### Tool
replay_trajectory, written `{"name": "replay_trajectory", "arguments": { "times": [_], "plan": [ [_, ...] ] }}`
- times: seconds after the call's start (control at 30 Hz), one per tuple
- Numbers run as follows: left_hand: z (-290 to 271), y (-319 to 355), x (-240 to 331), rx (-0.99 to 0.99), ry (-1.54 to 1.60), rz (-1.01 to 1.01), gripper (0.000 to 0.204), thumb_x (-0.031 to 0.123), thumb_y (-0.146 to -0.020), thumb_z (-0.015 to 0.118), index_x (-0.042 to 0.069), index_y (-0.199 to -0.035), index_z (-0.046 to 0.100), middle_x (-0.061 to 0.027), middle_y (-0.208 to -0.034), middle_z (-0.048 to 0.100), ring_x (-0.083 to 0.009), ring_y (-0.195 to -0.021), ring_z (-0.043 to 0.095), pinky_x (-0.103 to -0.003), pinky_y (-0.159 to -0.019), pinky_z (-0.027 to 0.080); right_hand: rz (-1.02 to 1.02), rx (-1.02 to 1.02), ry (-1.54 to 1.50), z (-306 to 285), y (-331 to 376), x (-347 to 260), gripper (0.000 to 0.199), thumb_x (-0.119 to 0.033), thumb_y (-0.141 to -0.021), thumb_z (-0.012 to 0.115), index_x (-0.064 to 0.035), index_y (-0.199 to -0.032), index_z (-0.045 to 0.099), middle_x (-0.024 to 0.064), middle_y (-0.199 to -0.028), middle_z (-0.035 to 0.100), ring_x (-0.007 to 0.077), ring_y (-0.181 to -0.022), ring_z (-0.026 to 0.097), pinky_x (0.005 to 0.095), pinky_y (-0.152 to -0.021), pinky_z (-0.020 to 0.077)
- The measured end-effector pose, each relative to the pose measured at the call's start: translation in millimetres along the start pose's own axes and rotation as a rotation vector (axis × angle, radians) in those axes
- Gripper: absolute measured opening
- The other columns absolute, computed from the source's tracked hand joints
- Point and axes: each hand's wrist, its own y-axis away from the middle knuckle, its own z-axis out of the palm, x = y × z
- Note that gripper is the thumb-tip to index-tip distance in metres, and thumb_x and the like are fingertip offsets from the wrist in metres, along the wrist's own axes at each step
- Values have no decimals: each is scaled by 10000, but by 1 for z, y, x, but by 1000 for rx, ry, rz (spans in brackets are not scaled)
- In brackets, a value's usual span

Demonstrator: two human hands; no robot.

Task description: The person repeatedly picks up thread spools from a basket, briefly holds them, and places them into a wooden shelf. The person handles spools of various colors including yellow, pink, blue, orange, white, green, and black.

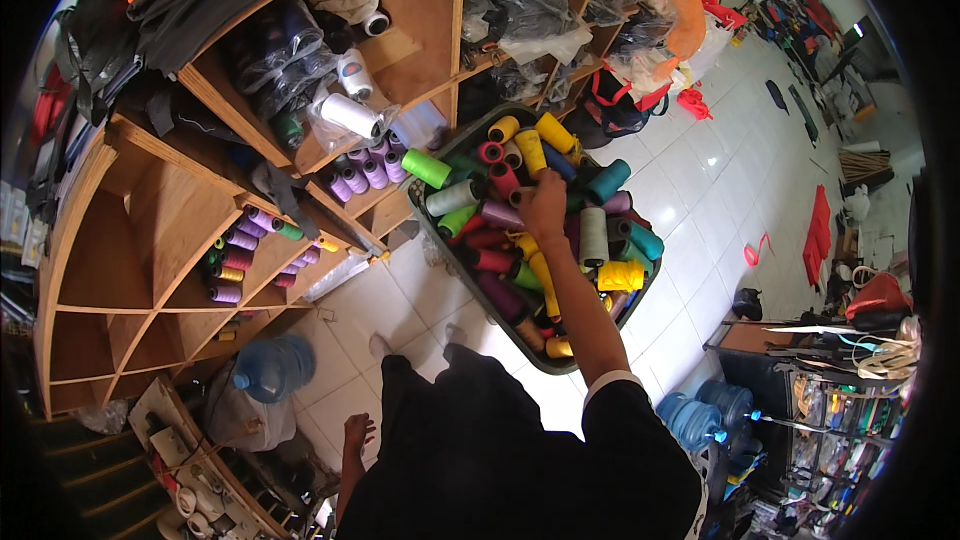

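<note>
A long dark bin (462,285) stands on the floor before me, heaped with thread spools in many colours. My right hand (543,208) reaches into the heap, its fingers bent round a thread spool (517,197) whose dark end shows beside the thumb; the rest of that spool is hidden. Just beyond the fingers lie a red spool (503,178) and a yellow spool (530,152). A pale grey spool (593,237) leans to the right of my wrist. Low at my left side hangs my left hand (359,431), empty, with fingers loosely apart.
Wooden shelves (205,210) rise on the left, with purple spools (367,168) and other spools in some compartments. A blue water jug (275,368) stands below them. More blue jugs (692,420) are at the right. White tiled floor (690,180) runs past the bin, with red cloth (818,235) farther right.
</note>
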Motion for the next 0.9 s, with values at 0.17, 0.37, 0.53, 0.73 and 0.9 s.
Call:
{"name": "replay_trajectory", "arguments": {
  "times": [0.17, 0.37, 0.53, 0.73, 0.9],
  "plan": [
    [-4, 2, -7, -7, 20, -7, 375, 360, -893, 597, 80, -1139, 554, -107, -1033, 646, -242, -882, 642, -457, -735, 486, 580, -162, -150, 7, -37, 43, 627, -218, -776, 677, 103, -1230, 388, 318, -1165, 541, 441, -1118, 534, 489, -966, 428],
    [-4, 6, 4, 18, 51, 36, 368, 365, -900, 595, 81, -1130, 553, -105, -1022, 650, -238, -881, 647, -457, -743, 494, 745, -165, -58, 20, -45, 44, 514, -258, -795, 687, 58, -1160, 509, 317, -1157, 574, 429, -1126, 565, 463, -953, 460],
    [-3, -1, 15, 22, 47, 96, 331, 347, -911, 597, 79, -1104, 565, -96, -991, 659, -224, -839, 658, -421, -694, 510, 659, -1, -196, 27, -37, 61, 261, -236, -785, 702, -5, -897, 656, 219, -941, 679, 391, -1083, 595, 472, -897, 479],
    [4, 0, 64, 61, -31, 273, 301, 325, -924, 600, 58, -1063, 600, -88, -946, 666, -199, -811, 667, -336, -632, 514, 262, 325, -4, -16, -38, 18, 200, -79, -752, 686, -37, -939, 628, 157, -924, 656, 389, -921, 596, 465, -843, 444],
    [9, 1, 113, 62, -54, 529, 277, 274, -943, 587, 22, -1058, 605, -89, -921, 668, -187, -806, 667, -303, -615, 512, 157, 304, 68, -52, -35, 22, 240, -86, -745, 688, -47, -976, 637, 163, -932, 656, 385, -893, 604, 462, -826, 447]
  ]
}}
